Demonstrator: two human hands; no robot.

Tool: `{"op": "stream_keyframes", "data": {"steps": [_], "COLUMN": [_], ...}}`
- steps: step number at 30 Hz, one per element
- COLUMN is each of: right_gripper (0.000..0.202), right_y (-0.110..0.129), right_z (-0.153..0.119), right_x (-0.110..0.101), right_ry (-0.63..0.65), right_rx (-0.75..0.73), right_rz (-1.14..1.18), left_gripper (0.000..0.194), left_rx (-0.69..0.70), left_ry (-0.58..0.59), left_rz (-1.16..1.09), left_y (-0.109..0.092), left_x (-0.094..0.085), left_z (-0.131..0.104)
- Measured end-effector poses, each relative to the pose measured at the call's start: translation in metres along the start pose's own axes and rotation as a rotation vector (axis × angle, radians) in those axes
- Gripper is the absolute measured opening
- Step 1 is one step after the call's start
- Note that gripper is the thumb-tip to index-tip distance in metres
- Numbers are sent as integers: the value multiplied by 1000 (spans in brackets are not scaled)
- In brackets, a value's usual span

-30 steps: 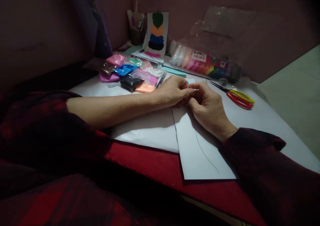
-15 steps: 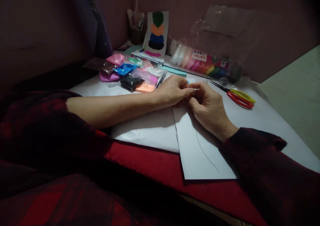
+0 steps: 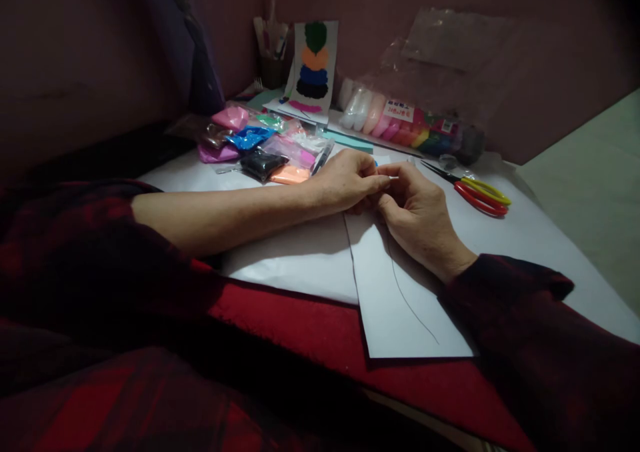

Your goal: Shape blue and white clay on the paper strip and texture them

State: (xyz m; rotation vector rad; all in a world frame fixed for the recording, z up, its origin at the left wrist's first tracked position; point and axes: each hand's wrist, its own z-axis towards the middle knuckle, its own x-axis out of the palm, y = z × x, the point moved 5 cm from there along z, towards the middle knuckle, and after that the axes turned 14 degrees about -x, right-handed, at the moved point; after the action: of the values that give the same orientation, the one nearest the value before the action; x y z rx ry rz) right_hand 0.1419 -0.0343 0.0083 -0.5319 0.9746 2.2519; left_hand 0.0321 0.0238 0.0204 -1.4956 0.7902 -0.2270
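My left hand (image 3: 347, 180) is closed, its thumb and fingers pinched round a small white piece (image 3: 393, 178) whose tip sticks out past the thumb. Close against it, my right hand (image 3: 417, 215) has bent fingers that meet the left fingertips; what they hold, if anything, is hidden. Both hands are over a white paper sheet (image 3: 370, 305) with a thin curved line drawn on it. A bit of blue shows just behind the fingers, too small to make out.
Scissors (image 3: 480, 195) with red and yellow handles lie right of my hands. Coloured clay packets (image 3: 263, 164) are at the left. Behind stand a painted card (image 3: 314, 72), a pen cup (image 3: 273, 72) and a long bag of coloured clay (image 3: 400, 122). The red table edge (image 3: 300, 319) is nearest me.
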Motion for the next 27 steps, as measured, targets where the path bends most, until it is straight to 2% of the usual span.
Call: {"op": "stream_keyframes", "data": {"steps": [27], "right_gripper": [24], "right_y": [2], "right_z": [0], "right_x": [0], "right_ry": [1], "right_rx": [-18], "right_rz": [-26], "left_gripper": [27], "left_rx": [34], "left_ry": [9], "left_rz": [12], "left_y": [2], "left_x": [0], "left_z": [2]}}
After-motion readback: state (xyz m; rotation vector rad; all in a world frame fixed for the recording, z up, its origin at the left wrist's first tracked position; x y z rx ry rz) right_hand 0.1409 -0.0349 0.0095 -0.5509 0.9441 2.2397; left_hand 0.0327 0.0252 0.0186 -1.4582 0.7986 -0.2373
